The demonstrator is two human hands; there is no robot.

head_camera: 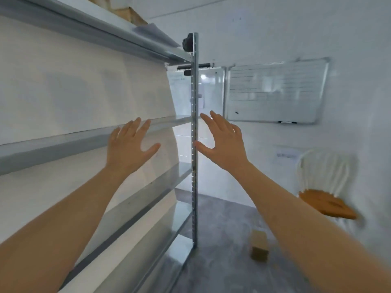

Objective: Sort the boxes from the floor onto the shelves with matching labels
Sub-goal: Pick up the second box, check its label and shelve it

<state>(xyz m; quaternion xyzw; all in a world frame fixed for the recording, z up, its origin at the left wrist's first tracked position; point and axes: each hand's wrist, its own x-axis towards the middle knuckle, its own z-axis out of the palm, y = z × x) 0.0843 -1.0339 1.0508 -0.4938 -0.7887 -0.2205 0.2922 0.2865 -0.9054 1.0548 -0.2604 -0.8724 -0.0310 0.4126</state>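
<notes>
Both my arms are stretched forward at chest height. My left hand is open with fingers spread, in front of the middle shelf of a grey metal rack. My right hand is open too, just right of the rack's front upright post, holding nothing. A small brown cardboard box lies on the grey floor to the right of the post, below my right forearm. Part of another cardboard box shows on the top shelf at the upper left. The shelf labels are too blurred to read.
Two whiteboards hang on the white wall ahead. A white chair with an orange seat stands at the right by the wall. Grey floor stretches between the rack and the chair. A black knob sits atop the post.
</notes>
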